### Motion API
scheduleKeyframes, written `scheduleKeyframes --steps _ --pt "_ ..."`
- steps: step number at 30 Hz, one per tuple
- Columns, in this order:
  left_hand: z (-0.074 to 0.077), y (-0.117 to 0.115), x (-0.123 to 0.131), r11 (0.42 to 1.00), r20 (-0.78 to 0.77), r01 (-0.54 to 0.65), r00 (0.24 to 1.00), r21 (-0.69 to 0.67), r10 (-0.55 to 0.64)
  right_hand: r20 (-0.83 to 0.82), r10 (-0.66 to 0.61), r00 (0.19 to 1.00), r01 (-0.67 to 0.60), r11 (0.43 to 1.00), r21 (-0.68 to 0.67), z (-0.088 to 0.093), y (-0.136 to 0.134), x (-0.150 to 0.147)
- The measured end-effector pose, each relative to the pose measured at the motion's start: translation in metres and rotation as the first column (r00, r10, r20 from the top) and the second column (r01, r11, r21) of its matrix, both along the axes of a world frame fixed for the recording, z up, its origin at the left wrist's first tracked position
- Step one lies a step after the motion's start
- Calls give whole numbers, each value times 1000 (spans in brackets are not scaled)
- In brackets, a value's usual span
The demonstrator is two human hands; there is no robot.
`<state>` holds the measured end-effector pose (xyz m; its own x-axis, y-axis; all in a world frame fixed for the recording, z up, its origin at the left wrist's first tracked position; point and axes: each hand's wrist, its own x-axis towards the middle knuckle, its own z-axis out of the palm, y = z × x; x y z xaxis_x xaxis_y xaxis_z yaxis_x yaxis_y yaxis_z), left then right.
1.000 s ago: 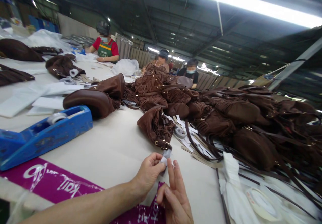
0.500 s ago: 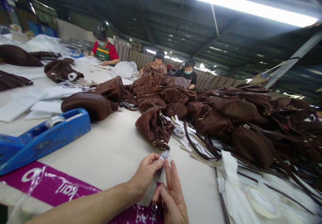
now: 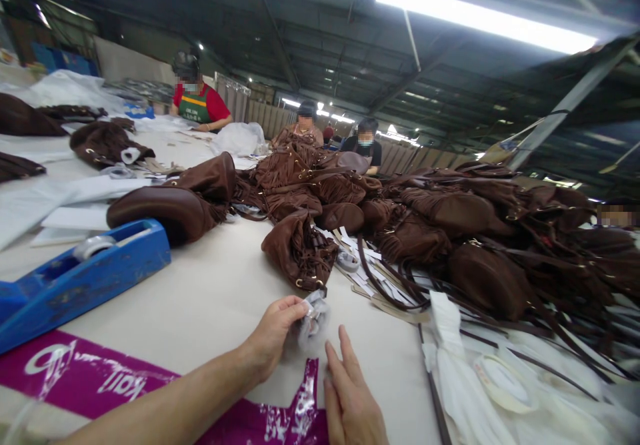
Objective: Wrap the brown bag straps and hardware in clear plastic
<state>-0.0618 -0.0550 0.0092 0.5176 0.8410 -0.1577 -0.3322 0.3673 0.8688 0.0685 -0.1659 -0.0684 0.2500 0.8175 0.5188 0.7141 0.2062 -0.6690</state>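
Between the thumb and fingers of my left hand (image 3: pixel 273 337) is a crumpled piece of clear plastic wrap (image 3: pixel 315 322), with something small and indistinct inside it. Just beyond it lies a brown fringed handbag (image 3: pixel 293 248) with gold rings, its near end close to the wrap. My right hand (image 3: pixel 354 392) is beside the wrap, apart from it, fingers stretched out and holding nothing. Under my forearm and between the hands, purple plastic with white lettering (image 3: pixel 100 368) covers part of the tabletop (image 3: pixel 225 278).
A blue tape dispenser (image 3: pixel 95 272) stands at the left. Brown handbags (image 3: pixel 435 212) are heaped across the back and right. White paper strips (image 3: pixel 370 265) and a grey tape roll (image 3: pixel 347 260) lie nearby. A cream tape roll (image 3: pixel 506 382) rests at right. Co-workers (image 3: pixel 200 102) are across the table.
My right hand has drawn away from the wrap and its fingers have straightened. The wrap now shows as a fuller bunch in my left hand. The view has shifted slightly.
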Motion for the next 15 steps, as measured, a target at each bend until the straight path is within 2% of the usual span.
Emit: scheduleKeyframes --steps 2,4,7,11,15 --pt "4 2 -3 1000 -21 11 1000 2 -11 120 42 992 -42 999 -2 2 -3 15" --pt "7 5 -6 1000 -60 24 998 13 -23 147 67 987 -63 998 -28 11 -5 27" --pt "8 8 -9 999 -98 29 995 47 -24 -65 6 998 -13 993 -115 37 -3 34" --pt "6 8 -8 997 -118 28 993 78 -19 -369 -77 926 -5 976 -216 74 14 20" --pt "4 7 -7 996 -114 41 993 82 -31 -501 37 865 -181 953 -243 87 37 3"
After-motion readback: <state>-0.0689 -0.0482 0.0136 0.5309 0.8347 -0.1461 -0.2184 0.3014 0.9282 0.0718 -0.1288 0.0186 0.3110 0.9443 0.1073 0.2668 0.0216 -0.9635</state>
